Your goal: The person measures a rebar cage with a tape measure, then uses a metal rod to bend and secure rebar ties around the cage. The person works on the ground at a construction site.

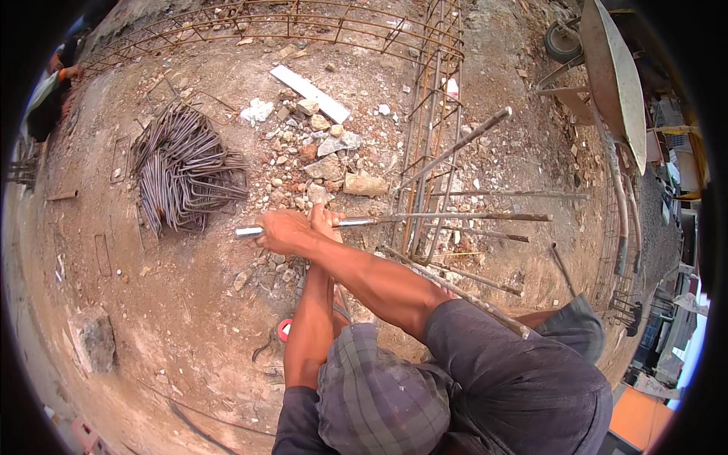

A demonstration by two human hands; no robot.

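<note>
My forearms cross in front of my knees, the right one over the left. My right hand (282,231) is closed round a straight metal bar (247,232), near its shiny left end. Just to the right of it, my left hand (326,218) is closed on the same bar, partly hidden by the right wrist. Rightward the bar lines up with a rusty rod (485,217); the joint between them is unclear. Several other rods stick out around it beside a rusty rebar cage (432,129). Broken stones (327,167) lie just beyond my hands.
A heap of bent steel stirrups (186,171) lies at the left. Beyond the stones is a white strip (311,94). Another rebar cage (303,26) crosses the far side. A wheelbarrow (618,83) stands far right; a person (47,95) is far left. A concrete lump (92,339) sits near left.
</note>
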